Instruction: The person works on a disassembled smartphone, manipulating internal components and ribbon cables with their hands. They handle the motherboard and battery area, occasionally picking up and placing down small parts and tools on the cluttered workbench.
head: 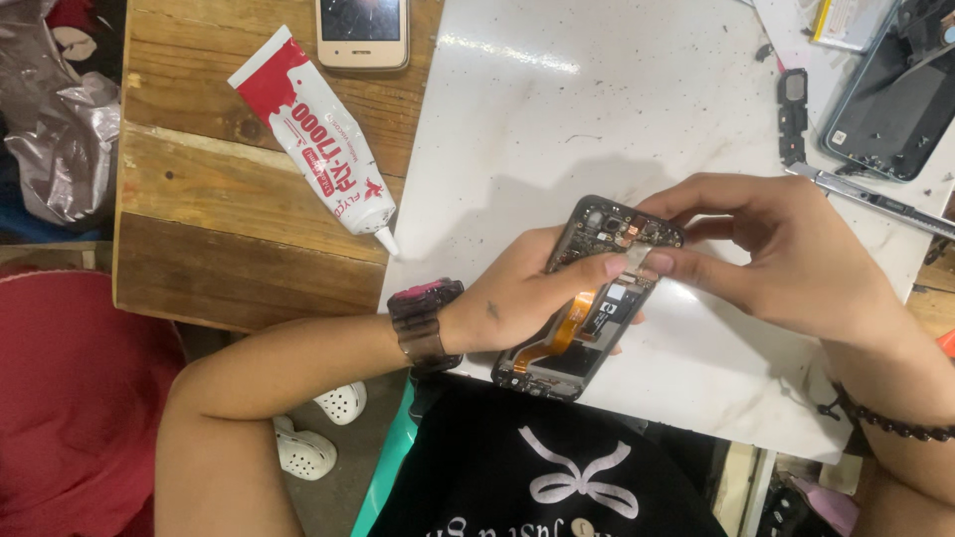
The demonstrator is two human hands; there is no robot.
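Fingers [622, 267] of my left hand [517, 298] wrap the opened phone [587, 298], thumb pressed on its upper part near the camera end. My right hand [786, 254] comes in from the other side, thumb and forefinger pinched together on a small piece at the phone's top edge; I cannot tell what the piece is. I hold the phone tilted just above the white board [557, 119], its orange flex cable [562, 328] facing me. On the wooden table [199, 199] to my left lies a red-and-white glue tube [318, 134], and beyond it a gold phone [362, 30]. At far right rest a metal tool [875, 199] and another opened phone [895, 99].
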